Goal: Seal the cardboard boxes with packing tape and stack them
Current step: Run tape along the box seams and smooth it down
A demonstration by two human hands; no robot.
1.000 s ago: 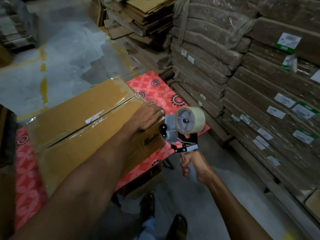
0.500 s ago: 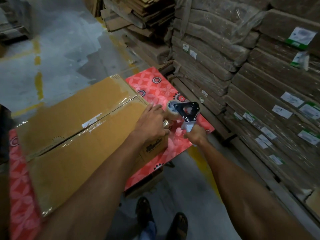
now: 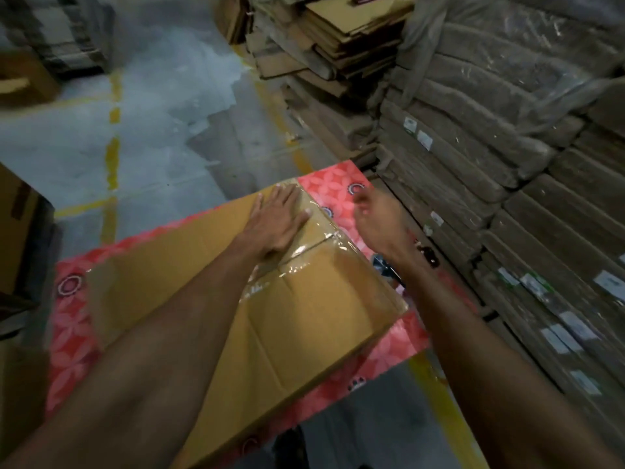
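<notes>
Right, we see the cardboard box (image 3: 314, 326) lying flat on the red flowered cloth (image 3: 378, 353). Its long axis runs on a diagonal from the near left of our view up to the far right. One short end points toward the bundles of flattened cardboard (image 3: 507, 231) stacked along the right. The centre seam follows that same diagonal, and we catch clear packing tape (image 3: 304, 252) glinting along it and down over the right-hand end. The left hand (image 3: 277, 218) is flat on the box top, palm down and fingers spread straight, pressing the far flap close to the far right corner, just beside the taped seam. The right hand (image 3: 375, 218) is off the box, held above the cloth just past that right-hand end. It is blurred, but its fingers look loosely bent and hold nothing that we can see. So the two hands are apart, with the box's far right corner between them. Below the right wrist a dark tape dispenser (image 3: 427, 258) lies on the cloth, partly hidden, just beside the box's end.
</notes>
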